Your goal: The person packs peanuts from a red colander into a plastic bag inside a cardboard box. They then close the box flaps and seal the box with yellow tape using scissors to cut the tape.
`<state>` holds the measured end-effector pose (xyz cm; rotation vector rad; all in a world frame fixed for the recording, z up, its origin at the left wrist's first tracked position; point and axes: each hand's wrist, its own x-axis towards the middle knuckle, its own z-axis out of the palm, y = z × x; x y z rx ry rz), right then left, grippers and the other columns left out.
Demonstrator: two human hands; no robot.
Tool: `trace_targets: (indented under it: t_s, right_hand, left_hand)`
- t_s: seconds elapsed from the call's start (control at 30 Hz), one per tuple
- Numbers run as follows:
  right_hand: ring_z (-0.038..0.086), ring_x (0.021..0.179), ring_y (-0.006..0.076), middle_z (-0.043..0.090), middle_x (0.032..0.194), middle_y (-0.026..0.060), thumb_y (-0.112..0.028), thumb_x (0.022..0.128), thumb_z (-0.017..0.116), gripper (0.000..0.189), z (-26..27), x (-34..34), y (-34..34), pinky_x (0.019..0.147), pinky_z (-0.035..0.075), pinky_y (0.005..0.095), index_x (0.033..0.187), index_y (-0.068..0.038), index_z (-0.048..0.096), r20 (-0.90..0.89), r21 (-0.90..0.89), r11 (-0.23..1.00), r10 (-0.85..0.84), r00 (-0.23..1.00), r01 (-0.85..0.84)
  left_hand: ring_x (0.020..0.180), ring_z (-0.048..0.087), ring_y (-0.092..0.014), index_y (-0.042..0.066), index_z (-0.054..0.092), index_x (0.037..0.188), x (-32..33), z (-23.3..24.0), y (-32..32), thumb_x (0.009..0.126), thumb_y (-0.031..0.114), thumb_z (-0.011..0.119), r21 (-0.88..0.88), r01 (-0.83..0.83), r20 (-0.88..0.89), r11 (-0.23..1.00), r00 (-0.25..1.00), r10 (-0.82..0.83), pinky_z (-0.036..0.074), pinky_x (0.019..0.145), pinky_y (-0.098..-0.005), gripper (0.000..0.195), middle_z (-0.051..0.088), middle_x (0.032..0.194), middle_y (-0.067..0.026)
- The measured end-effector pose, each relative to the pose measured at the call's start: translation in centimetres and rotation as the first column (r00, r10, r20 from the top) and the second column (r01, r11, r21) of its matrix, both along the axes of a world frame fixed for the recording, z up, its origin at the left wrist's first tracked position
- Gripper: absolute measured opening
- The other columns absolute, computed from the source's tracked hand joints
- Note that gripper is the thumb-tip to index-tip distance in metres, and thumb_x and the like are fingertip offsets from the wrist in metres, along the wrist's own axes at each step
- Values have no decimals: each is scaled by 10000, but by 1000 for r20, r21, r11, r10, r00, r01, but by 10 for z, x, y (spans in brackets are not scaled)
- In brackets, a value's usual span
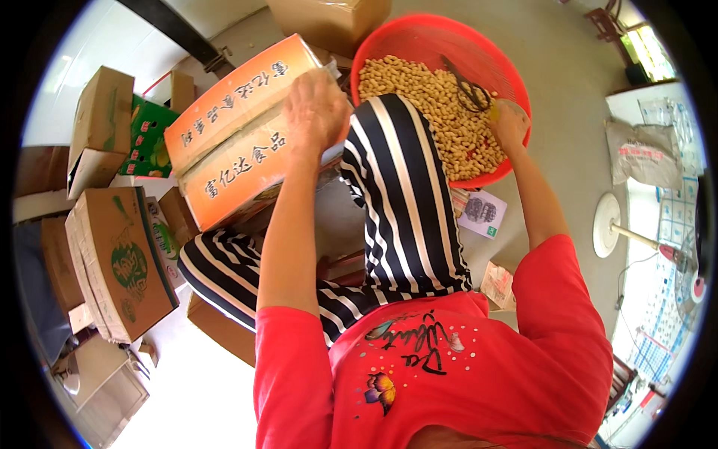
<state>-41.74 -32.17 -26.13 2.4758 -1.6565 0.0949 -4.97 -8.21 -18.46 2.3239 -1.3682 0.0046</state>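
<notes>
My left hand (pixel 315 106) lies with spread fingers on the end of an orange cardboard box (pixel 247 163) whose top flaps meet at a taped seam. To the right, a red plastic basket (pixel 519 84) holds many unshelled peanuts (pixel 401 84). Black-handled scissors (pixel 474 95) rest on the peanuts, their blades against the basket's inner side. At the basket's right rim is my right hand (pixel 509 124), fingers curled around a yellowish thing (pixel 495 110), perhaps a roll of tape. Its far side is hidden by the fingers.
Brown cardboard boxes (pixel 132 264) and a green box (pixel 147 137) stand at the left. Another carton (pixel 331 22) is beyond the orange box. A printed card (pixel 483 213) lies below the basket. A stand fan (pixel 607 225) and a sack (pixel 645 154) are at the right.
</notes>
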Motion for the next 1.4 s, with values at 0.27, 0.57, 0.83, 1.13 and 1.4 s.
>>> trace_targets:
  t_s: [0.27,0.57,0.83,1.13,1.4]
  right_hand:
    - [611,1017,318,668,1029,151,-221,884,587,262,19,33,40,911,439,462,1068,-38,625,107,-157,986,-39,993,56]
    - [618,1060,157,659,1115,73,-171,991,516,262,110,226,102,934,483,308,1176,-12,612,968,230,287,28,248,-930]
    - [625,1037,219,649,1117,135,-186,980,511,301,66,282,97,896,480,325,1199,2,596,920,213,433,212,329,-876]
    - [616,1067,360,626,1154,241,-229,931,524,400,30,293,116,920,483,385,1260,-3,554,893,126,602,278,355,-788]
    - [648,992,379,636,1135,237,-269,937,491,448,11,305,118,848,512,403,1343,-80,496,874,182,588,271,404,-788]
  left_hand:
    - [1404,289,-360,104,443,1421,8,-11,5,906,433,504,13,-34,43,999,999,34,234,1138,-484,615,383,1466,-217]
    - [1414,277,-338,131,442,1426,5,-10,0,900,483,511,28,-32,28,999,999,31,235,1138,-474,636,365,1487,-178]
    - [1394,320,-328,146,465,1416,12,-25,-3,856,501,548,-21,-39,73,999,997,41,274,1121,-475,668,409,1454,-176]
    - [1320,422,-296,40,466,1347,15,-38,-6,808,401,609,-166,-36,166,985,984,64,346,1068,-442,664,487,1367,-137]
    - [1391,352,-282,41,417,1407,23,-37,4,875,386,529,-83,-41,133,996,990,51,272,1116,-465,644,421,1455,-145]
